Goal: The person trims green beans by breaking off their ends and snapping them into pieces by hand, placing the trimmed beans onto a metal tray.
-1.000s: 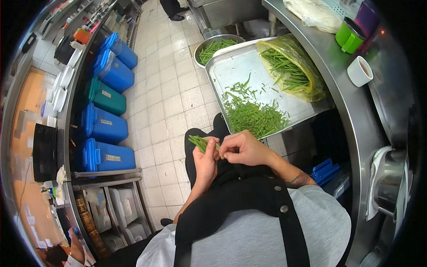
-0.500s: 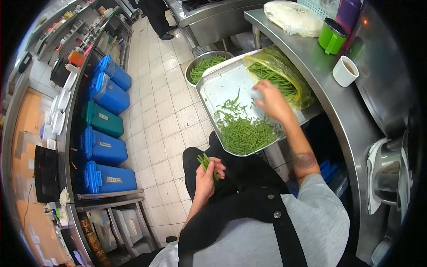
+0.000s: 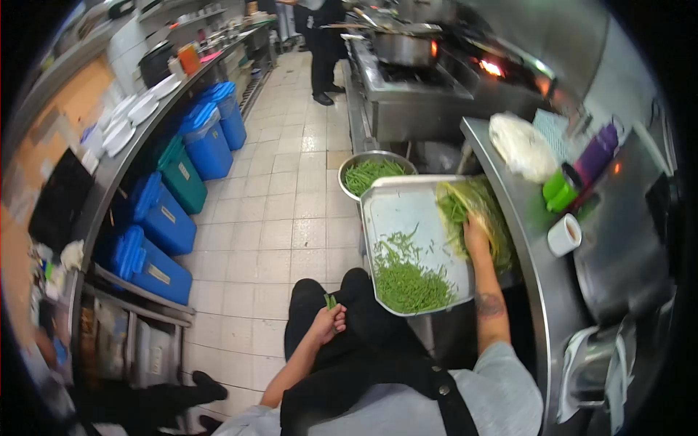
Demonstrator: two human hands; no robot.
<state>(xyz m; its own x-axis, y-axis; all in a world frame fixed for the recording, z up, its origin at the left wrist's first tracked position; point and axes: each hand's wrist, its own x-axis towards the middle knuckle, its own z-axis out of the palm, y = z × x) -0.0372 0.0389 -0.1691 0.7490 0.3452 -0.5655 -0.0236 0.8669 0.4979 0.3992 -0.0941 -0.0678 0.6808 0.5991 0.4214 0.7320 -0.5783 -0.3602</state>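
My left hand [image 3: 329, 324] is closed around a few green beans [image 3: 331, 299], held above my lap with their ends sticking up. My right hand [image 3: 475, 231] reaches into a yellow plastic bag [image 3: 494, 218] of whole green beans [image 3: 454, 208]; its fingertips are hidden among the beans and the plastic. The bag rests on the right side of a metal tray [image 3: 389, 209]. A heap of small green bean trimmings [image 3: 413, 285] lies at the near end of that tray. Beyond it, a round steel bowl [image 3: 350, 190] holds more beans.
A steel counter [image 3: 509, 185] on my right carries a white bag [image 3: 522, 147], green mug [image 3: 561, 189], purple bottle [image 3: 598, 152] and white cup [image 3: 565, 235]. Lidded blue bins [image 3: 166, 221] line the left. One person [image 3: 325, 51] stands near the stove; another's shoe [image 3: 209, 386] shows lower left.
My right hand has moved from above the tray into the yellow bag. My left hand still holds its beans. The view has tilted up, showing the stove and another person's legs at lower left.
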